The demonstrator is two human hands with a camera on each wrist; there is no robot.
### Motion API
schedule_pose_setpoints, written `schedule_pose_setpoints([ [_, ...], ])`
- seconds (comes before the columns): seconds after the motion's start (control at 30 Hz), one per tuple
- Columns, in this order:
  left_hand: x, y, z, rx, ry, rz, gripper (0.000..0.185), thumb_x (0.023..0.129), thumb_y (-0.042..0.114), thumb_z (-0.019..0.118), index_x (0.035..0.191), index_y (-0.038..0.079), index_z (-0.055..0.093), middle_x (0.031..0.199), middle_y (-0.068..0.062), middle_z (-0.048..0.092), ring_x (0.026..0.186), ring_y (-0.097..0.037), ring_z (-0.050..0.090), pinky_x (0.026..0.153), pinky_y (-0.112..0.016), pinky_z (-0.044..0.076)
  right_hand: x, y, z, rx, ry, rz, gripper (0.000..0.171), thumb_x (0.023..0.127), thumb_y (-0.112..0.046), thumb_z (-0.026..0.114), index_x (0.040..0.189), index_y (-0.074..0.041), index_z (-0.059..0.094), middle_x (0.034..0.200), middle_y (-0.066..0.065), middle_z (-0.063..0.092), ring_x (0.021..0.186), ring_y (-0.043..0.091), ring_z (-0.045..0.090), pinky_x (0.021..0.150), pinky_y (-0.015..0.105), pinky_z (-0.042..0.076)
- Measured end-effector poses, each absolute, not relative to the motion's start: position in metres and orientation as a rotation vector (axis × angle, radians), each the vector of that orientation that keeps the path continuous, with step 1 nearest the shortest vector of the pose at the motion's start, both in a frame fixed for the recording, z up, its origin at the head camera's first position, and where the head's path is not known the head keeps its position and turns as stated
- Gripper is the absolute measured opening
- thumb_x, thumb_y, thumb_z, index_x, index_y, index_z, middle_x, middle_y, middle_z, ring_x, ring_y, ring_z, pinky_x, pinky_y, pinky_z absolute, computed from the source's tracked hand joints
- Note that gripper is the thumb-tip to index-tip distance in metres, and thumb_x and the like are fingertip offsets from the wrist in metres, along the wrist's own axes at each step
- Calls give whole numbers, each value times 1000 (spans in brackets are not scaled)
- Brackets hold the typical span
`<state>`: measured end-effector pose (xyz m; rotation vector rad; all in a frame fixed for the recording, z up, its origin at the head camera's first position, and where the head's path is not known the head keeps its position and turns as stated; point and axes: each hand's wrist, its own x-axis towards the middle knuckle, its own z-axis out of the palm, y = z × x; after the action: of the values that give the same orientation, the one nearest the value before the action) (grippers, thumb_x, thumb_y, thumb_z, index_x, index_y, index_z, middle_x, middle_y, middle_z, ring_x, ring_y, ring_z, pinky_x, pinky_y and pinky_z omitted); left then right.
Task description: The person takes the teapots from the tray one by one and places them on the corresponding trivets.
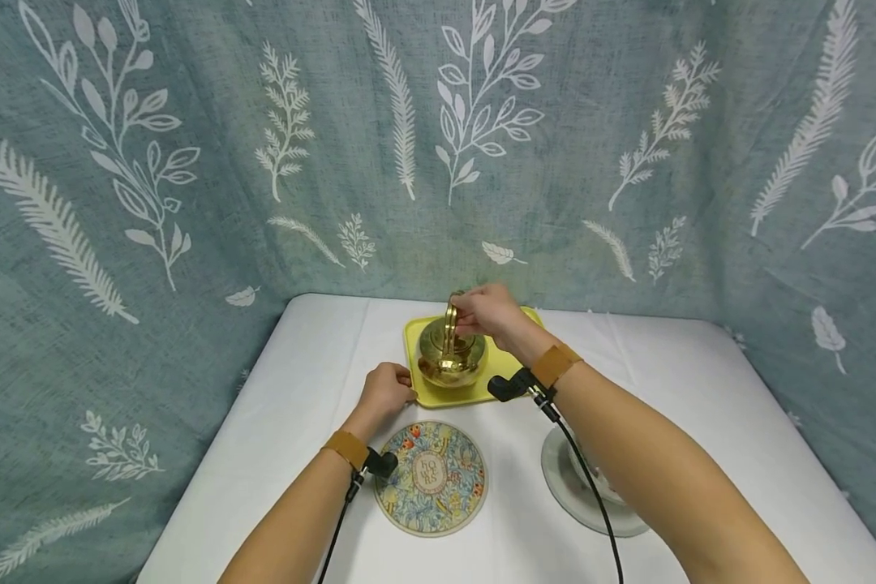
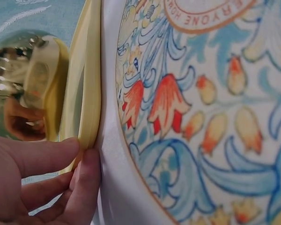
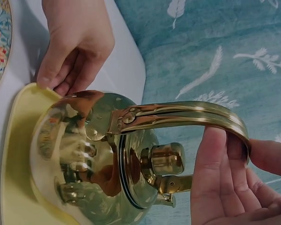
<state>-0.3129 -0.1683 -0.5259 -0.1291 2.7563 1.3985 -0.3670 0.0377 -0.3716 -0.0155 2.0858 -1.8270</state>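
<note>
L hand point(image 1: 384, 392) pinched the near-left edge of the yellow tray point(image 1: 507, 371), thumb & fingers clamped on its rim, just beyond the floral round mat point(image 1: 431, 477). Brass kettle point(image 1: 448, 354) sat on the tray, mid table. R hand point(image 1: 487, 313) gripped the kettle's raised handle point(image 3: 187, 115), fingers curled round it. Grey saucer point(image 1: 565, 487) lay under the R forearm.

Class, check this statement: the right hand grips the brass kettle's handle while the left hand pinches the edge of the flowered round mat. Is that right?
Not quite. The left hand pinches the edge of the yellow tray, not the flowered round mat, as the left wrist view shows. The right hand does grip the brass kettle's handle.
</note>
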Motion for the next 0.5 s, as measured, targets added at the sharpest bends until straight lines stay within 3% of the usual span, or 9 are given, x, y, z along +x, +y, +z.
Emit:
schedule_pose_setpoints([
  [0.33, -314, -167, -526, -95, 2756, 1407, 28, 92, 0, 82, 119, -5, 77, 99, -11, 72, 88, -24, 66, 81, -39, 58, -334, 52, -351, -99, 2101, -1806, 35, 110, -15, 66, 134, 11, 68, 105, 17, 68, 81, 20, 71, 88, 37, 64],
  [0.5, -313, -170, -527, -89, 2753, 1417, 31, 93, 1, 81, 123, -6, 76, 104, -12, 74, 90, -25, 68, 81, -39, 59, -314, 52, -344, -138, 2089, -1802, 33, 109, -12, 67, 131, 12, 69, 106, 18, 70, 80, 20, 73, 82, 35, 64],
])
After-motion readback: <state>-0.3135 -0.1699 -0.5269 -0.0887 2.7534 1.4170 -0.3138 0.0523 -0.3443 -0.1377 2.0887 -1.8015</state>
